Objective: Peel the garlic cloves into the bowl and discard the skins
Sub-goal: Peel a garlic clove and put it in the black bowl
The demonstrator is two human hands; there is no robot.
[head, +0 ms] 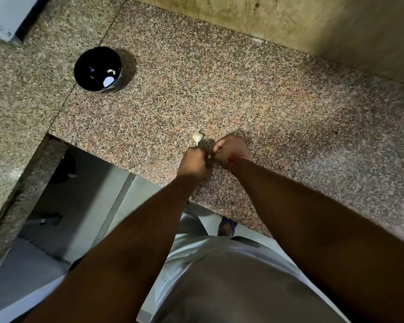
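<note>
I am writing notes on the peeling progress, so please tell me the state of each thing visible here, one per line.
Black bowl: upright on the granite counter, holding a few pale peeled pieces, far from both hands.
Garlic piece: white, lying on the counter just beyond the left hand.
Left hand: fingers curled, grip on something small, mostly hidden.
Right hand: fingers curled, pinching at the same spot.

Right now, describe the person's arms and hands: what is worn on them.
Both forearms are bare, no sleeves in view. The right hand has a thin red-orange thread tied round its wrist. The left hand wears nothing visible: no glove, ring or watch.
</note>
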